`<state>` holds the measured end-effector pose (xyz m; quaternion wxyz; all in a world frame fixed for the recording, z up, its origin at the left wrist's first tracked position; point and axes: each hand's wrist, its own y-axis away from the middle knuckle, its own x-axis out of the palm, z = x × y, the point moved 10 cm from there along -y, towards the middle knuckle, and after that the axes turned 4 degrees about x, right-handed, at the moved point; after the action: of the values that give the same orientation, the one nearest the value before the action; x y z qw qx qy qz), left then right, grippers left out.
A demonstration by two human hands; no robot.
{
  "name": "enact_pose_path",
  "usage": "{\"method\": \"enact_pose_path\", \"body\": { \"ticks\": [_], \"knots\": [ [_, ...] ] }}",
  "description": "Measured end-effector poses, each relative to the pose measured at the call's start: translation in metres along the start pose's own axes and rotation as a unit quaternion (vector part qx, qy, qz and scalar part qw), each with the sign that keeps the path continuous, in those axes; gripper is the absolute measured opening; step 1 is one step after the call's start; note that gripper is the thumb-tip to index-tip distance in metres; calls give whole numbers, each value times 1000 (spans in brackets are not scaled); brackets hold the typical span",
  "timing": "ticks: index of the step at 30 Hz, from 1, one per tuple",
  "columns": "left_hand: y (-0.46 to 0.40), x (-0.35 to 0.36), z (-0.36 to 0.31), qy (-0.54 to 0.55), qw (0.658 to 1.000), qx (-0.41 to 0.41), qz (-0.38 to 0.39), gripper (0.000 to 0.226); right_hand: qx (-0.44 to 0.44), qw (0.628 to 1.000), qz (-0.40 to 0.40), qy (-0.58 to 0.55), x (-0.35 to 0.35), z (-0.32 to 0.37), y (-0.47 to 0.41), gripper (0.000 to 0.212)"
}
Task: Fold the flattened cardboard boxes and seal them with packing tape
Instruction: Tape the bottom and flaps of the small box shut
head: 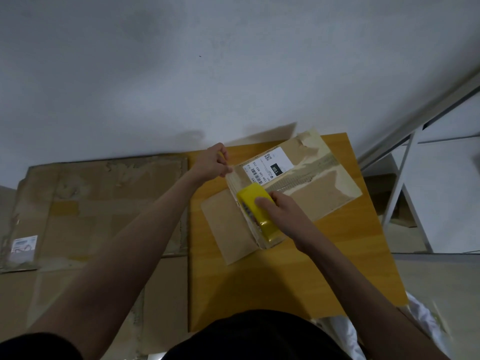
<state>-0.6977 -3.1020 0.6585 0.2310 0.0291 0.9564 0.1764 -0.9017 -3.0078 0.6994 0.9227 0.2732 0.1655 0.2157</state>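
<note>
Brown cardboard box (pixel 293 183), partly folded, lies on the wooden table (pixel 285 268), toward the table's far edge by the white wall (pixel 181 74). A white shipping label (pixel 267 166) sits on the box's upper face, and torn strips of old tape cross the face just right of the label. One flap of the box spreads flat on the table toward the person. The left hand (pixel 211 162) pinches the box's far-left corner between curled fingers and thumb. The right hand (pixel 281 213) grips a yellow tape dispenser (pixel 258 213), fingers wrapped over its top, pressing it along the box's near-left edge. Left of the table, flattened cardboard sheets (pixel 98 211) rest on the floor against the wall. Right of the table stands a white metal rack (pixel 405 183).
</note>
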Motion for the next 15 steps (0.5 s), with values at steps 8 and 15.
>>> {"method": "enact_pose_path", "body": {
  "ticks": [8,15],
  "knots": [
    [-20,2,17,-23,1000,14,-6,33,42,999,-15,-1,14,1,-26,36],
    [-32,4,34,-53,998,21,-12,30,69,997,1,-34,23,-1,-39,35]
  ]
}}
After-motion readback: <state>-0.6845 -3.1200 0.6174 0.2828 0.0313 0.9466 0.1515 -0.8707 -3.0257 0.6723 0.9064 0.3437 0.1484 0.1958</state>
